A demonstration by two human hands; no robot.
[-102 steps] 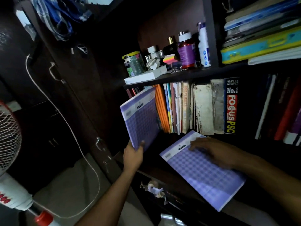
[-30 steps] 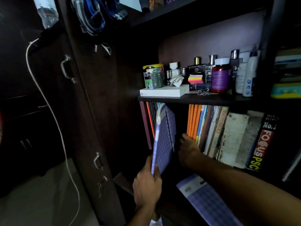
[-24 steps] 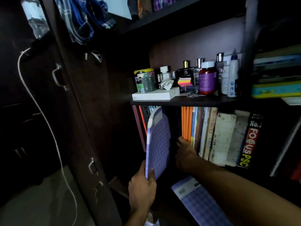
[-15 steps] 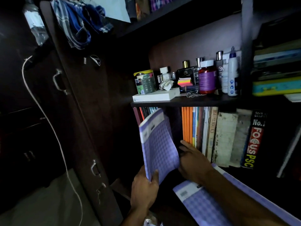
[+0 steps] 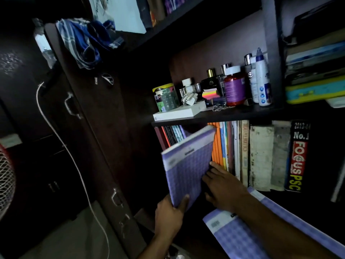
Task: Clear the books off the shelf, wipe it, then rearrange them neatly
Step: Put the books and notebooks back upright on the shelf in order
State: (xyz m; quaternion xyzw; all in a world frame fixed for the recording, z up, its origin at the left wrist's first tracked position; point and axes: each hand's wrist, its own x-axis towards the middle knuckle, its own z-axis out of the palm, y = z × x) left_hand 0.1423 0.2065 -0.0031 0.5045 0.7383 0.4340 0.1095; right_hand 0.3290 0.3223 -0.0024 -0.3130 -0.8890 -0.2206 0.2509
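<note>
My left hand (image 5: 169, 216) grips the bottom corner of a purple checked notebook (image 5: 188, 165), which leans tilted in the gap of the book shelf (image 5: 214, 118). To its left stands a thin group of books (image 5: 171, 134); to its right the row begins with orange books (image 5: 218, 144). My right hand (image 5: 222, 187) reaches in beside the notebook, fingers extended, touching its right edge and the foot of the orange books. A second purple checked notebook (image 5: 237, 236) lies flat below, under my right forearm.
Further right stand worn pale books (image 5: 261, 157) and a black "FOCUS PSC" book (image 5: 297, 156). The upper shelf holds a white box (image 5: 177, 114), a tin, bottles and sticky notes. A dark cupboard door (image 5: 97, 128) with a white cable (image 5: 61, 139) is at left; a fan at the far left edge.
The notebook in my left hand turned from edge-on to showing its cover, and its top now leans right toward the orange books. My right hand stays at the gap, beside its edge.
</note>
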